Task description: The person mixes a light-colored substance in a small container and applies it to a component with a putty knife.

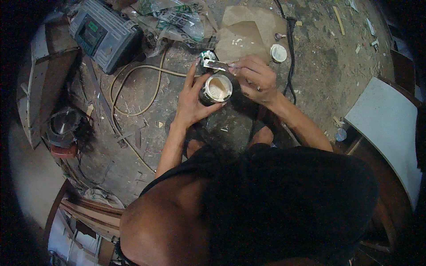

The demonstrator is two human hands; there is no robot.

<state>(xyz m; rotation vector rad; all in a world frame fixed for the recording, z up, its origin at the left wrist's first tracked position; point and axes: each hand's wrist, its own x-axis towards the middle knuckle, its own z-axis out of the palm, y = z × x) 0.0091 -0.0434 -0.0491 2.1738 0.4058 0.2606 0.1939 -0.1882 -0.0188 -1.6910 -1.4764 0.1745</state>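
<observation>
My left hand [191, 101] is wrapped round an open jar [229, 84] with a dark body and a whitish rim. Cream-coloured paste [217, 92] lies inside it. A putty knife [218, 65] is pinched in my right hand [255, 79], its blade held level just beyond the jar. White paste coats the blade's left end. Right behind that end is a small green-and-white object [207, 56], close to my left index fingertip; I cannot tell whether they touch.
A brown cardboard sheet [244, 31] lies ahead, with a white lid [278, 53] beside it and a black cable [290, 48] to the right. Far left are a grey tool case [102, 37], a plastic bag [177, 20] and a tan hose [137, 66]. A white board [384, 117] stands right.
</observation>
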